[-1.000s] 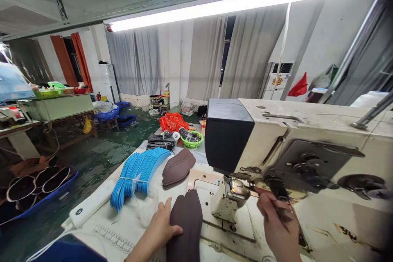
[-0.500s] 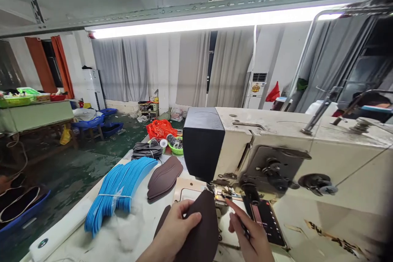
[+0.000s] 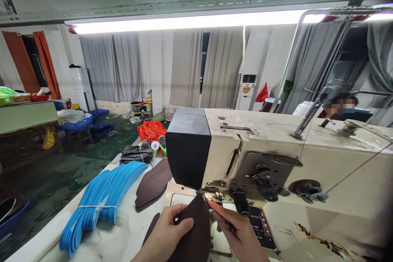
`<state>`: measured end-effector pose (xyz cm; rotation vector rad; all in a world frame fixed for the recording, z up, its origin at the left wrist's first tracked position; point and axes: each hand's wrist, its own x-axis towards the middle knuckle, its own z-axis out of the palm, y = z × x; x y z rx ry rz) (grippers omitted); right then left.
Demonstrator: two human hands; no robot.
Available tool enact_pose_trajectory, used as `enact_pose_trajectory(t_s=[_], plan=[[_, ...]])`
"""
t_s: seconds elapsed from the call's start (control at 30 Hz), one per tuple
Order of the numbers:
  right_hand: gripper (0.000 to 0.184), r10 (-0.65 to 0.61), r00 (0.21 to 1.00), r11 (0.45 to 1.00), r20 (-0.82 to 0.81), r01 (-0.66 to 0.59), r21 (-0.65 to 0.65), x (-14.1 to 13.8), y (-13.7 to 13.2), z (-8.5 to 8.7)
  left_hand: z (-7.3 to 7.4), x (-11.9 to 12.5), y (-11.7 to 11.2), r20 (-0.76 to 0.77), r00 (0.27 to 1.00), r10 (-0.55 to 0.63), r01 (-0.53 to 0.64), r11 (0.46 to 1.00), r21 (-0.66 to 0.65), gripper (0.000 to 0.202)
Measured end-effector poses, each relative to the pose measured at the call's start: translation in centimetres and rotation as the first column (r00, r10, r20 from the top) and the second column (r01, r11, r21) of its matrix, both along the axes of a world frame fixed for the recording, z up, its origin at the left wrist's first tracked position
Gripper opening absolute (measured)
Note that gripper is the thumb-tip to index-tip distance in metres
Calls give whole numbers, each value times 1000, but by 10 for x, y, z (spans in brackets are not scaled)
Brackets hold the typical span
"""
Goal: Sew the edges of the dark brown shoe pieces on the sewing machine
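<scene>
Pinching panel (image 3: 199,229) in left hand (image 3: 170,227), by left end of machine (image 3: 273,137) | bringing right hand (image 3: 239,229), curled round dark tool (image 3: 230,227), up to panel's tip, formerly apart | seemingly aligning panel

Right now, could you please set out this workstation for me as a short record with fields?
Left hand: grips a dark brown piece, thumb on its face
Right hand: index fingertip near the piece's upper tip; a small dark object among its curled fingers, too unclear to name
Machine: cream sewing machine with a black end cover
Needle contact: cannot tell
On the table, beyond the left hand: blue strips, tied in a bundle; brown shaped pieces, overlapping
Farther back: red plastic bag
</scene>
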<state>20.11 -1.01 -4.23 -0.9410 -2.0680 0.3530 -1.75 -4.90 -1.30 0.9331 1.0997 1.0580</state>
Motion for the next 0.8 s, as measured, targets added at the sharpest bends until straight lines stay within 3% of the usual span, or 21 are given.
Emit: enact_pose_trajectory(t_s=[0.13, 0.23, 0.33, 0.43, 0.63, 0.8], plan=[[37, 12, 999, 1000, -33, -13, -11, 1, 1, 0, 8, -1, -2, 21, 999, -40, 41, 999, -27, 40], [36, 9, 999, 1000, -47, -10, -21, 1, 1, 0, 15, -3, -7, 139, 978, -153, 151, 988, 27, 52], [35, -5, 999, 1000, -39, 4, -31, 2, 1, -2, 13, -8, -13, 266, 924, -274, 256, 962, 99, 68], [35, 7, 999, 999, -52, -10, -51, 3, 2, -1, 6, -14, -16, 297, 887, -354, 332, 935, 122, 70], [33, 28, 997, 995, -74, -35, -90, 1, -1, 8, 0, -12, -16, 263, 910, -320, 291, 946, 144, 70], [34, 13, 998, 993, -60, -20, -115, 1, 0, 8, -8, -5, -6, 198, 971, -135, 115, 987, 112, 68]])
